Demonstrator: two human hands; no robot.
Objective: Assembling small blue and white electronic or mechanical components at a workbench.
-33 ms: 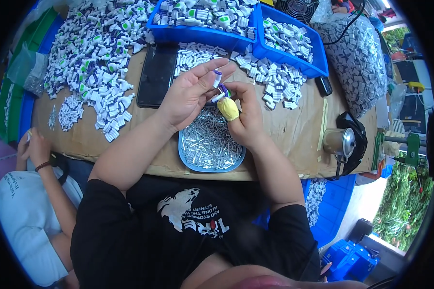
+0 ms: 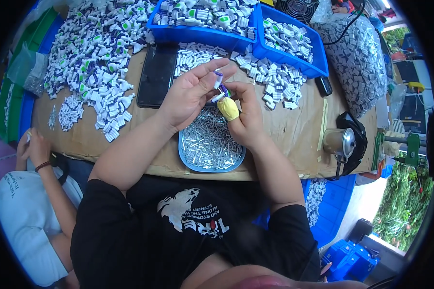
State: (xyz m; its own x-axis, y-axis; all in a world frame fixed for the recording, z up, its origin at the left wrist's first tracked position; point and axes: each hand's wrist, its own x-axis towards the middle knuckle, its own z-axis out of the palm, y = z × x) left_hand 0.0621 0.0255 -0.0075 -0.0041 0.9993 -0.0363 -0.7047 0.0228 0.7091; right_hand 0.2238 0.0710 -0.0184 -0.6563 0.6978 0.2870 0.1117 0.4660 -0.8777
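Observation:
My left hand (image 2: 185, 98) pinches a small white and purple plastic piece (image 2: 218, 77) between its fingertips, its other fingers stretched out. Close beside it, my right hand (image 2: 248, 115) grips a small toy figure part (image 2: 224, 91) in white, purple and green, largely covered by the fingers. A yellow wrap (image 2: 228, 110) covers the right thumb tip. Thin metal shows between the two pieces, too small to make out. Under both hands stands a light-blue tray (image 2: 182, 156) full of loose metal pins (image 2: 212, 144).
Piles of white figure parts (image 2: 91, 62) and small white pieces (image 2: 275, 79) cover the table. Blue bins (image 2: 294, 55) stand at the back, with a stuffed plastic bag (image 2: 354, 62) right of them. A black tablet-like slab (image 2: 155, 77), a metal cup (image 2: 340, 142) and a co-worker's hand (image 2: 36, 149) also show.
The small white and purple piece in my left fingertips has turned slightly. Both hands stay in nearly the same place.

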